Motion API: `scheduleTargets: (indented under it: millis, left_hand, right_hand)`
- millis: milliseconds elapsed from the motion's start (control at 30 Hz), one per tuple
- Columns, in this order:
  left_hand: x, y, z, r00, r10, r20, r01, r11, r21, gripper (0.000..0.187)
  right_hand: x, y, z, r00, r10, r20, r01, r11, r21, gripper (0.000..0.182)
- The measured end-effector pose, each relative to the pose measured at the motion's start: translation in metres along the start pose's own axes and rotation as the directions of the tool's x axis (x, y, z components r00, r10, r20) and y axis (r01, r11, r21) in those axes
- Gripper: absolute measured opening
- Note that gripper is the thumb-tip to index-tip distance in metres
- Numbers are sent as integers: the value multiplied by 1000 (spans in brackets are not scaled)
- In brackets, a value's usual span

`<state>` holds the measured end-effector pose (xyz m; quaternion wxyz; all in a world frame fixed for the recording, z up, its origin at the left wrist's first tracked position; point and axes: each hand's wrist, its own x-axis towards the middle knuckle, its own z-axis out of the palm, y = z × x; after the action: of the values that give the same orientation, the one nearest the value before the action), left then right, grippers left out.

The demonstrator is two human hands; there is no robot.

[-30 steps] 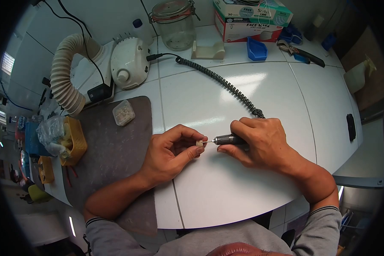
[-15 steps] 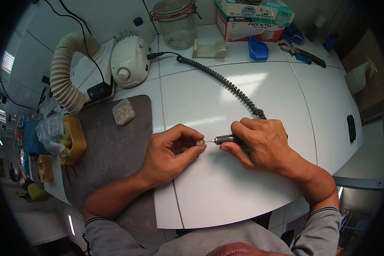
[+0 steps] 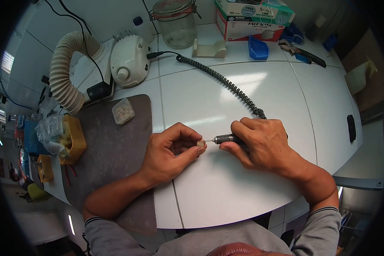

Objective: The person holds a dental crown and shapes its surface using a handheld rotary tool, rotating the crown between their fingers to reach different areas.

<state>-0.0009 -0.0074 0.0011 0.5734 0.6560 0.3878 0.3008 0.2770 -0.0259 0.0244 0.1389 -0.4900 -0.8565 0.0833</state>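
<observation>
Between the thumb and fingers of my left hand (image 3: 171, 149) is a small pale piece (image 3: 200, 144). My right hand (image 3: 262, 143) is wrapped round a black rotary handpiece (image 3: 226, 139), held level and pointing left. Its thin metal bit (image 3: 209, 141) reaches the small piece at my left fingertips; whether it touches is too small to tell. A coiled black cord (image 3: 226, 81) runs from the handpiece to a white control unit (image 3: 130, 64). On the dark mat (image 3: 111, 170) stands a clear tub (image 3: 123, 112) with pale pieces in it.
A ribbed hose (image 3: 64, 72) curves down at the upper left. Yellow bins (image 3: 79, 143) stand at the left edge. Along the back are a glass jar (image 3: 175, 30), a beige stand (image 3: 209, 50), a blue tray (image 3: 258, 49), mask boxes (image 3: 251, 30) and pliers (image 3: 307, 54).
The small piece has turned slightly in my left fingertips, and the fingers have shifted a little. My right hand looks nearly unmoved.
</observation>
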Motion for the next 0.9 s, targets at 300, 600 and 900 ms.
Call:
scheduleTargets:
  millis: [300,600,900]
  left_hand:
    - [0,0,-1,1000,-5,5,5,1000,10,20]
    - [0,1,-1,1000,-15,8,15,1000,9,20]
    - [0,1,-1,1000,-1,-6,1,1000,22,22]
  right_hand:
    - [0,1,0,1000,-4,-4,4,1000,3,51]
    - [0,1,-1,1000,-21,-5,21,1000,6,50]
    - [0,0,-1,1000,-14,8,14,1000,15,49]
